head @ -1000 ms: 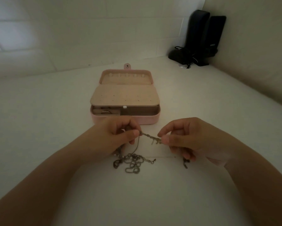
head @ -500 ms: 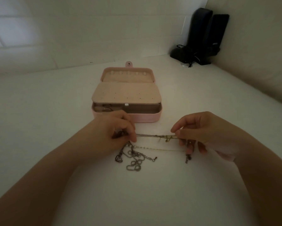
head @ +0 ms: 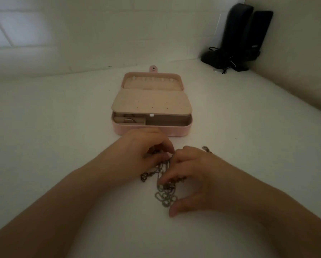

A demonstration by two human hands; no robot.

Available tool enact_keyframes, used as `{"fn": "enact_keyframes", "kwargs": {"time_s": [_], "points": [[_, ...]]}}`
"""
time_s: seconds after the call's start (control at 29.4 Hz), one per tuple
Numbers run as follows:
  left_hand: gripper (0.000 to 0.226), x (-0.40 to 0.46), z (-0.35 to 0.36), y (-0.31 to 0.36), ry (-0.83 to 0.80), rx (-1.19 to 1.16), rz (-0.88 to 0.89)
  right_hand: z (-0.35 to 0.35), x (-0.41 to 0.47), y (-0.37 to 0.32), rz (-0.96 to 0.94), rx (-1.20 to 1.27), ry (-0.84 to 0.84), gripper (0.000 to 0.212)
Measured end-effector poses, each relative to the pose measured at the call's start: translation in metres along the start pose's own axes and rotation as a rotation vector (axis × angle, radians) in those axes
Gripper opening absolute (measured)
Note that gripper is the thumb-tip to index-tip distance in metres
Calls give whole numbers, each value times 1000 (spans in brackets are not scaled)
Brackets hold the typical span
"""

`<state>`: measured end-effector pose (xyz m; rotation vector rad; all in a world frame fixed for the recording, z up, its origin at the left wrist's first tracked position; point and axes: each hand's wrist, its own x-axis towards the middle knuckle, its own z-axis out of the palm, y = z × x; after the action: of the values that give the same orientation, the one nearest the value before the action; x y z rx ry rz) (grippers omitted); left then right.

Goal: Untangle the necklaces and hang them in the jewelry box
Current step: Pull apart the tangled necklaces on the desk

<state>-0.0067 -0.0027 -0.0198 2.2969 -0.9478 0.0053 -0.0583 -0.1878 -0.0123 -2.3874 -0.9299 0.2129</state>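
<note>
Untangling stage: your left hand and right hand pinch the knotted necklaces; next, tease one chain free for the jewelry box.

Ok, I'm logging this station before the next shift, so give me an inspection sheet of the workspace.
Surface: white tabletop, dimly lit.
Job's things: tangled necklaces heaped on the table; pink jewelry box open behind them, hooks in the lid bare.
Clutter: nothing seen.
Hands: left hand pinches chain at the top of the heap; right hand pinches chain lower down.
Cables: dark cord bundled at the speakers.
Surroundings: black speakers in the far right corner; pale walls.
</note>
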Motion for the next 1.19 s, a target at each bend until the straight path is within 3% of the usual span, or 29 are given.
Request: {"fn": "enact_keyframes", "kwargs": {"time_s": [0.14,0.24,0.34,0.41,0.51,0.58,0.75,0.82,0.99,1.19], "points": [[31,-3,-9,-4,9,-28,-78,-8,-2,10,24,-47,47,11],[46,-6,-13,-15,-42,-3,-66,-25,-7,13,232,354,199,9],[28,-6,-10,-11,-173,-32,19,-28,-5,17,268,632,344,14],[32,-6,-5,-6,-247,-41,55,-27,-4,19,265,795,405,13],[27,-6,-2,-5,-232,-71,92,-29,-4,19,248,1048,434,11],[17,-6,-6,-1,-204,-221,40,-31,-5,18,249,1174,451,10],[13,-8,-19,4,-25,-802,-130,-32,-6,20,387,1100,487,11],[14,-8,-20,4,2,-910,-191,-31,-7,23,425,1072,466,11],[22,-4,-17,0,20,-816,-376,-35,-6,28,289,1336,463,13],[21,-4,-16,1,-34,-820,-397,-37,-5,26,258,1495,542,15]]}}
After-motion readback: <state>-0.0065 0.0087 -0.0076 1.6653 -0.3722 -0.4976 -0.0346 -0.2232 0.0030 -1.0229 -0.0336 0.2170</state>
